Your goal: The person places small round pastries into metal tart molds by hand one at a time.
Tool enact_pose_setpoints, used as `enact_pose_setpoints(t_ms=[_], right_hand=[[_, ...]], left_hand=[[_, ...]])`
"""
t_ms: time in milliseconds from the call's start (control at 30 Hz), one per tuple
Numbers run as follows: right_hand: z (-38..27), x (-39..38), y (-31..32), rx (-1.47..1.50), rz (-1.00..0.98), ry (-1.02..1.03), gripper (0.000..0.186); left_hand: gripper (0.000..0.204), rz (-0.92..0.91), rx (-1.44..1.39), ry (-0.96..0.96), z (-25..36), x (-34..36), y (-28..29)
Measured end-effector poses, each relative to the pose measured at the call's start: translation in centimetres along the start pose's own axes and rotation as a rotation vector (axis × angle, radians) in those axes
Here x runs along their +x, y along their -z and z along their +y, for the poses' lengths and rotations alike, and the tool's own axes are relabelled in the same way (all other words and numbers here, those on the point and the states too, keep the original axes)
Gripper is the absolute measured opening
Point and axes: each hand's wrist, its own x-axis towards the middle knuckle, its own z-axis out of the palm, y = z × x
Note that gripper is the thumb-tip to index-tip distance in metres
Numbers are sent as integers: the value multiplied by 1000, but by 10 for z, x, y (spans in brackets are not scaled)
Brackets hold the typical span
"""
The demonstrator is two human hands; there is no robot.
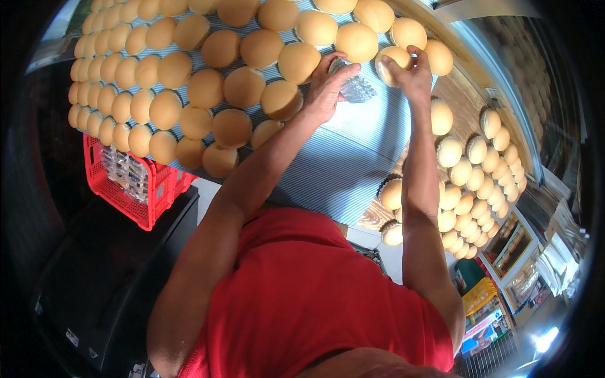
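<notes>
My left hand [329,90] is closed around a nested stack of fluted silver baking tins [354,83] above the striped blue sheet [340,160]. Just to its right, my right hand [414,77] grips a round golden cake [386,70] at the far right corner of the sheet, thumb on its top. Whether that cake is lifted off the sheet, I cannot tell. Close around both hands sit more round cakes [356,42], without tins. Several rows of such cakes [244,87] cover the sheet to the left and far side.
On the brown wooden surface to the right stand several cakes in fluted tins [450,152], partly behind my right forearm. A red plastic crate [151,195] with packed goods sits below the sheet's left edge, beside a black box-like surface [94,277]. A wooden ledge [479,75] runs along the far right.
</notes>
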Motion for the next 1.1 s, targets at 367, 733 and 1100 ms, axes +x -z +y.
enact_pose_setpoints(t_ms=[367,733,1100], right_hand=[[14,-17,22,-312,145,164,85],[117,-50,114,-520,7,100,87],[20,-151,73,198,-517,167,92]], left_hand=[[63,-17,15,20,5,-7,-3],[47,-253,-63,198,-14,-61,4],[71,-409,-91,292,-43,-83,-33]])
